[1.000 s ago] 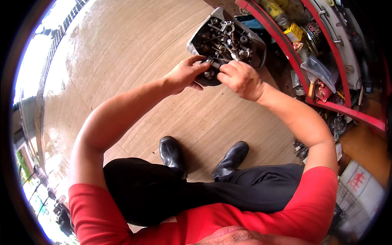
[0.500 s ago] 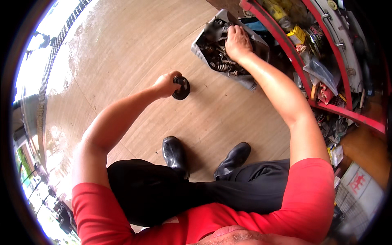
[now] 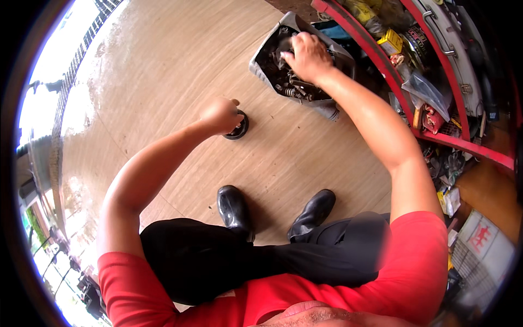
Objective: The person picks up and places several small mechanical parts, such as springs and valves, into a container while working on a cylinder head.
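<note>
My left hand (image 3: 219, 115) is closed on a round black disc-like part (image 3: 238, 128) with an opening in its middle, held just over the tiled floor. My fingers hide part of it. Over a grey open-topped container (image 3: 261, 77) hangs my right hand (image 3: 310, 59), thumb and fingers apart, and I see nothing gripped in it. The container is filled with dark, greasy metal parts, among them a coil spring (image 3: 287, 90) and several bolt-like pieces.
At the right stands a red metal shelf frame (image 3: 376, 68) holding a yellow box (image 3: 390, 42), plastic bags and loose items. A grey case (image 3: 444, 38) with a handle is beyond it. My black boots (image 3: 235, 207) are on the floor below my hands.
My right hand has lifted slightly from the parts and its fingers have spread. My left hand has shifted a little and turned, with the black disc still in it.
</note>
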### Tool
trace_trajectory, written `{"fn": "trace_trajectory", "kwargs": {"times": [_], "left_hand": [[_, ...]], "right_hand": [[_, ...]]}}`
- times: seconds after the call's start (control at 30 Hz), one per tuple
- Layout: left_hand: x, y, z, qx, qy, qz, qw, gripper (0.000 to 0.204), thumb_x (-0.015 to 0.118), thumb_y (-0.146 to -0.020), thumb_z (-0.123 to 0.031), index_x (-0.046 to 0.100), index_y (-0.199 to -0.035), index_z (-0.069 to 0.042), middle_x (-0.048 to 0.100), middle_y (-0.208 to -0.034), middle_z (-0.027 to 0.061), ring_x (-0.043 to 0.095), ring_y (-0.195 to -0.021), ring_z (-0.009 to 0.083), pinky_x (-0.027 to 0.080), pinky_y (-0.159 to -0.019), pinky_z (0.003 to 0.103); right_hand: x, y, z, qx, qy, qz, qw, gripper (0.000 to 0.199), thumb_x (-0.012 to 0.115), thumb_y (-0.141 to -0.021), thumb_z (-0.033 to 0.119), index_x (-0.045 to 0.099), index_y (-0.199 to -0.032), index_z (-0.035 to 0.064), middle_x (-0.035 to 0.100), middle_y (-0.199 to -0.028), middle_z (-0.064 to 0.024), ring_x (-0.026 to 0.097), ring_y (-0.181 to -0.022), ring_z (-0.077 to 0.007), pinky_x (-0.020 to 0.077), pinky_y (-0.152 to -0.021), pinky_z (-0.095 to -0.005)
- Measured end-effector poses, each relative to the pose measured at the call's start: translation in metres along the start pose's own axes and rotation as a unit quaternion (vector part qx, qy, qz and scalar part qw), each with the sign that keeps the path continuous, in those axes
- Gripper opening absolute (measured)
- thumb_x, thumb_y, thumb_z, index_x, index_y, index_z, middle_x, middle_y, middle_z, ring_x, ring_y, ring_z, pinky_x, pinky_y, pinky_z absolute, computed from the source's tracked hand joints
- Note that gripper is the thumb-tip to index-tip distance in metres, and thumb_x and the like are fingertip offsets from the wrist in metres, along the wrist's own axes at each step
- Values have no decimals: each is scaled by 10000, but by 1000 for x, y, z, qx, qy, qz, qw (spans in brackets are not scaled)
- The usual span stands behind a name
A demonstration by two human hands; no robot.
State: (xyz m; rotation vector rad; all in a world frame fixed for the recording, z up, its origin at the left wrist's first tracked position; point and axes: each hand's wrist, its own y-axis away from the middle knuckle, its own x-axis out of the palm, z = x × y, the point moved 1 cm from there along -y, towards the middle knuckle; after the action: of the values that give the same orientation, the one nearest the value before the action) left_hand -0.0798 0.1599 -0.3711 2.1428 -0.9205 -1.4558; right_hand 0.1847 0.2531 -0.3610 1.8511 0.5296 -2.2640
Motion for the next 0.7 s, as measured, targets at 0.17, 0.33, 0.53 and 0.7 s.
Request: {"fn": "trace_trajectory", "kwargs": {"times": [0.17, 0.33, 0.53, 0.7], "left_hand": [[-45, 34, -35, 88, 113, 60, 988, 489, 639, -926, -305, 544, -1355, -90, 604, -1295, 228, 671, -1064, 303, 539, -885, 381], [-113, 149, -90, 188, 89, -14, 978, 434, 656, -918, -188, 554, -1312, -40, 615, -1212, 211, 634, -1073, 355, 512, -891, 429], [-145, 279, -131, 185, -20, 76, 980, 599, 760, -785, -249, 558, -1315, -58, 578, -1290, 187, 603, -1135, 378, 498, -946, 448], [-119, 274, -160, 234, -12, 38, 971, 622, 758, -783, -322, 561, -1318, -73, 585, -1276, 173, 598, -1120, 367, 489, -941, 434]], "right_hand": [[8, -29, 19, 160, 4, 161, 974, 777, 715, -816, 550, 489, -1297, -16, 479, -1329, -226, 504, -1255, -352, 432, -1050, -423], [21, -14, 16, 130, -15, 120, 984, 634, 697, -850, 481, 523, -1194, -23, 512, -1211, -234, 552, -1137, -373, 468, -961, -456], [43, 28, 54, 2, -22, 60, 998, 224, 494, -885, 160, 516, -1082, 54, 590, -1075, -161, 563, -1014, -326, 419, -892, -451], [21, 14, 44, -5, 45, 73, 996, 397, 546, -907, 243, 490, -1253, 56, 520, -1253, -162, 533, -1097, -309, 416, -934, -465]]}}
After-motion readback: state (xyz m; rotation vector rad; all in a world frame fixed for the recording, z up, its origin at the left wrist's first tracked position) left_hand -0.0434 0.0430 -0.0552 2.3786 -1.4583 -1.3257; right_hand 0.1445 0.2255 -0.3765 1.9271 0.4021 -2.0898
